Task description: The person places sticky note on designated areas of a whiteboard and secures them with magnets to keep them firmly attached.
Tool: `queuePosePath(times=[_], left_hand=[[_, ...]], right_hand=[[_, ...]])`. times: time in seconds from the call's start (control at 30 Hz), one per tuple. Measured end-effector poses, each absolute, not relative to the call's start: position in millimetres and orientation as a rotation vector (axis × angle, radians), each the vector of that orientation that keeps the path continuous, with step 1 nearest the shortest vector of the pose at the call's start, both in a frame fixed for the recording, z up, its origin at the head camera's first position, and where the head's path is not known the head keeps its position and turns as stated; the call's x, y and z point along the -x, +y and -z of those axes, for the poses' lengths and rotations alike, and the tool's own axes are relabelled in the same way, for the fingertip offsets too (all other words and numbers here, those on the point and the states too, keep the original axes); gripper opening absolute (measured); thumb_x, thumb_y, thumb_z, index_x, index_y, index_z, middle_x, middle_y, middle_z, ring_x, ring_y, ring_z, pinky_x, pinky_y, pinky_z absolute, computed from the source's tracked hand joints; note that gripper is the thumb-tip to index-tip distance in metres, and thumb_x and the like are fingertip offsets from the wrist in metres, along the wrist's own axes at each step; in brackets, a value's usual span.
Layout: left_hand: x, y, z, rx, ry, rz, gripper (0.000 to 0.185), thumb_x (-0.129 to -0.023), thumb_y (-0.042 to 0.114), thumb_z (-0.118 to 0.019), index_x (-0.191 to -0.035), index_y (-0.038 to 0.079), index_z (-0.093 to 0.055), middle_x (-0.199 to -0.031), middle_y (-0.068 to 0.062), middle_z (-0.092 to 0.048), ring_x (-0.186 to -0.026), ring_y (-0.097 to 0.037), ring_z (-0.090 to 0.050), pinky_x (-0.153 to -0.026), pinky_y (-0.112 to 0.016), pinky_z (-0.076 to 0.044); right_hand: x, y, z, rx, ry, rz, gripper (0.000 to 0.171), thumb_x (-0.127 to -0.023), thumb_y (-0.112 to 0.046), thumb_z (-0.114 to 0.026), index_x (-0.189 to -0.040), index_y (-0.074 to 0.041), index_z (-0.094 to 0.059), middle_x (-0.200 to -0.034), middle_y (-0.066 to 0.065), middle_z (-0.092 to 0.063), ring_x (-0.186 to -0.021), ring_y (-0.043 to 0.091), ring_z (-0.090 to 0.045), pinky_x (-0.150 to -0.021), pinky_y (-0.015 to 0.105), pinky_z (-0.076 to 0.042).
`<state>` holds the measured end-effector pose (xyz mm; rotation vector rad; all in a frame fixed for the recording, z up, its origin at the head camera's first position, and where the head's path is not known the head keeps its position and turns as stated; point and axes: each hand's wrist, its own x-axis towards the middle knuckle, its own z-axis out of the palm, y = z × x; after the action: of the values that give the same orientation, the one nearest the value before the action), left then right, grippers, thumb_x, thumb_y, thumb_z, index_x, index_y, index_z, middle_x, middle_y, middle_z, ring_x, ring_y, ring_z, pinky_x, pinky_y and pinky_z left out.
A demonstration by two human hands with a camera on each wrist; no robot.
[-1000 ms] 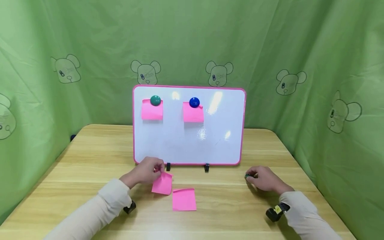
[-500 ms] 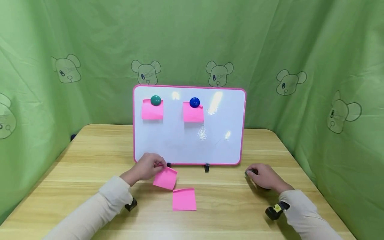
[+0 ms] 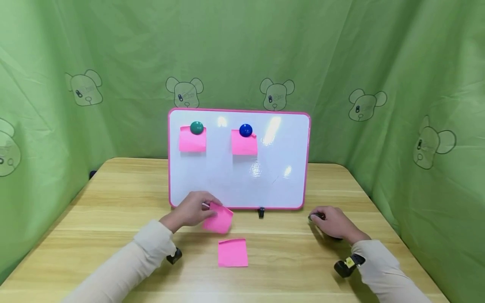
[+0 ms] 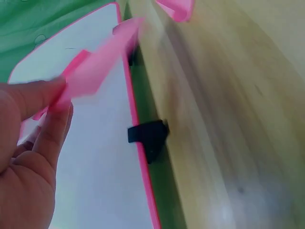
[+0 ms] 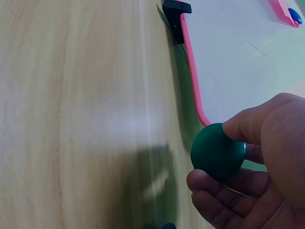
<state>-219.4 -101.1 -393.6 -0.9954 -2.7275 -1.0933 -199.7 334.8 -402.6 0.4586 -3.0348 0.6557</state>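
My left hand (image 3: 194, 209) pinches a pink sticky note (image 3: 220, 221) by its upper edge between thumb and fingers, just before the lower frame of the whiteboard (image 3: 216, 181). In the left wrist view that note is blurred and tilted. Off to the right of the board, my right hand (image 3: 334, 222) grips a round green magnet (image 5: 217, 152) between thumb and fingers, low over the table. A second pink sticky note (image 3: 233, 254) lies on the table. On the board, a green magnet (image 3: 196, 128) and a blue magnet (image 3: 245, 130) each hold up a pink note.
The pink-framed board stands upright on black feet (image 3: 261, 212) on a wooden table (image 3: 288, 261). A blue rounded edge (image 5: 168, 225) shows at the bottom of the right wrist view. Green curtains (image 3: 235, 38) surround the table.
The left hand has lifted its pink note and moved right and towards the board, passing in front of the left foot. The right hand has risen slightly with the green magnet.
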Motion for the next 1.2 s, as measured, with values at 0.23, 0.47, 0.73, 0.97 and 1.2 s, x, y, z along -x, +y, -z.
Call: queuePosePath(times=[0.23, 0.47, 0.73, 0.97, 1.2], left_hand=[[223.9, -87.1, 387.5, 1.04, -2.623, 1.099, 0.011, -0.082, -0.002, -0.073, -0.085, 0.009, -0.073, -0.09, -0.001, -0.069, -0.087, -0.018, -0.064, -0.077, -0.023, -0.055], [223.9, -72.4, 379.2, 0.935, -2.659, 1.119, 0.014, -0.085, -0.002, -0.069, -0.097, 0.006, -0.071, -0.099, -0.006, -0.067, -0.091, -0.021, -0.063, -0.075, -0.024, -0.055], [228.9, -59.7, 369.7, 0.923, -2.671, 1.104, 0.026, -0.086, -0.002, -0.067, -0.11, 0.008, -0.068, -0.114, -0.007, -0.065, -0.088, -0.02, -0.065, -0.074, -0.029, -0.055], [235.1, -49.4, 364.2, 0.943, -2.596, 1.11, 0.014, -0.087, 0.0, -0.067, -0.088, 0.012, -0.061, -0.099, -0.006, -0.066, -0.09, -0.023, -0.068, -0.078, -0.031, -0.055], [239.9, -35.5, 356.7, 0.896, -2.677, 1.116, 0.006, -0.09, 0.006, -0.068, -0.094, 0.01, -0.067, -0.103, -0.006, -0.068, -0.093, -0.02, -0.067, -0.081, -0.027, -0.054]], right_hand=[[200.0, 332.6, 398.9, -0.452, -3.003, -0.681, 0.016, -0.095, -0.014, -0.059, -0.099, -0.005, -0.071, -0.092, 0.005, -0.067, -0.08, 0.017, -0.057, -0.072, 0.039, -0.049], [200.4, 330.8, 396.1, -0.448, -2.967, -0.731, 0.015, -0.096, -0.015, -0.059, -0.099, -0.005, -0.07, -0.088, 0.002, -0.065, -0.076, 0.016, -0.054, -0.069, 0.036, -0.048], [203.1, 329.9, 389.6, -0.438, -2.952, -0.804, 0.022, -0.099, -0.019, -0.057, -0.102, -0.002, -0.069, -0.087, 0.004, -0.064, -0.072, 0.016, -0.05, -0.064, 0.033, -0.045], [205.1, 328.2, 384.9, -0.448, -2.919, -0.831, 0.024, -0.098, -0.02, -0.057, -0.105, 0.0, -0.069, -0.088, 0.005, -0.064, -0.074, 0.016, -0.051, -0.063, 0.031, -0.046], [210.8, 328.6, 385.1, -0.439, -2.901, -0.825, 0.025, -0.099, -0.021, -0.057, -0.106, 0.0, -0.069, -0.089, 0.006, -0.065, -0.075, 0.016, -0.052, -0.064, 0.031, -0.046]])
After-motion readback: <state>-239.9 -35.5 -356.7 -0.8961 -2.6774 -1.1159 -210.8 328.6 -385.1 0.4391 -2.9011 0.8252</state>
